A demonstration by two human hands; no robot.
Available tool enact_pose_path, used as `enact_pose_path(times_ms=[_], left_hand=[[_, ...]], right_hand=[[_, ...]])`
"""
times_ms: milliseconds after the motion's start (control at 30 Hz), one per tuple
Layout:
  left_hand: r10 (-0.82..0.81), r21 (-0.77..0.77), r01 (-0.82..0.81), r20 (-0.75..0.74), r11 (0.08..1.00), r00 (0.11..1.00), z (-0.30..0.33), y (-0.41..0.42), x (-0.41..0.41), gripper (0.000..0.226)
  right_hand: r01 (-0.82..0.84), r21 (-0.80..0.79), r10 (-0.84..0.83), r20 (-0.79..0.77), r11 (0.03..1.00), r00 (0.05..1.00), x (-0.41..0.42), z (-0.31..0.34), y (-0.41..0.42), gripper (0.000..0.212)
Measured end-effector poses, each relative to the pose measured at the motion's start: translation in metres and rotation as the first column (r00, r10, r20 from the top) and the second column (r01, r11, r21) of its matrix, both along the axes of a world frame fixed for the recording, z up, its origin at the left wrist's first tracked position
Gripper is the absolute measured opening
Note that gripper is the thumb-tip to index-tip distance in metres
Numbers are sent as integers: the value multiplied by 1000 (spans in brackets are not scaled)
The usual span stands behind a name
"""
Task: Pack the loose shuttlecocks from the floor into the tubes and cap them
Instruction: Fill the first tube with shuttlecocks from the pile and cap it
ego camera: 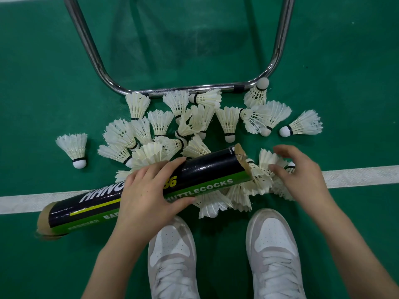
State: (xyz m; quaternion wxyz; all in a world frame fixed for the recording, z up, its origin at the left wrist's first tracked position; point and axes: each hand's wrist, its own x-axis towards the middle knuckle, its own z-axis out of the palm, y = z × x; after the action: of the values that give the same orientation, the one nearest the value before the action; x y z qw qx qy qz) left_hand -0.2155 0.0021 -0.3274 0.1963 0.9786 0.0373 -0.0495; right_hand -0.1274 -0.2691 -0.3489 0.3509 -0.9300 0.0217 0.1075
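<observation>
Item one, my left hand [149,190]: it lay across the middle of the tube [142,190], fingers [172,164] curled over the top and thumb wrapped round the near side, gripping it. The forearm ran up from the bottom edge of the view.

Item two, the tube: black and green, printed with white and yellow lettering, held nearly level above the floor [43,83], slanting from lower left to upper right. Its right mouth was open and ragged at the rim. My hand covered part of the lettering.

Item three, my right hand [302,175]: it reached in from the lower right, fingers [280,151] bent over the feathers of a shuttlecock [267,167] just beside the tube's open mouth, holding it. How firmly, I could not tell; the feathers hid the thumb's tip.

Item four, the loose shuttlecocks [194,121]: a heap of white feathered ones lay on the green floor beyond the tube, one stray [74,149] well apart on the left. More lay under the tube and my right hand, partly hidden.

Item five, surroundings: a chrome frame [194,90] touched the far edge of the heap, cut off at the top. A white line [356,175] crossed the floor. My two white shoes [172,255] stood at the bottom, cut off.
</observation>
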Motion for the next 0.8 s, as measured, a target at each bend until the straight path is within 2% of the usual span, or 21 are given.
enact_pose_path(times_ms=[167,333,533,700,800], left_hand=[[-1,6,1,-5,1000,1000,-1,0,0,75],[-4,14,4,3,1000,1000,1,-1,0,74],[-13,18,13,9,1000,1000,1,-2,0,74],[-19,22,19,9,1000,1000,1,-2,0,74],[-20,20,20,4,1000,1000,1,-2,-1,75]], right_hand=[[15,4,-15,2,1000,1000,2,-6,-1,35],[59,33,-56,-72,998,996,2,-7,0,31],[35,-11,-36,-106,999,994,-4,-9,1,31],[51,1,-51,-45,999,998,-4,0,-1,29],[80,65,-82,23,995,996,-1,12,-2,30]])
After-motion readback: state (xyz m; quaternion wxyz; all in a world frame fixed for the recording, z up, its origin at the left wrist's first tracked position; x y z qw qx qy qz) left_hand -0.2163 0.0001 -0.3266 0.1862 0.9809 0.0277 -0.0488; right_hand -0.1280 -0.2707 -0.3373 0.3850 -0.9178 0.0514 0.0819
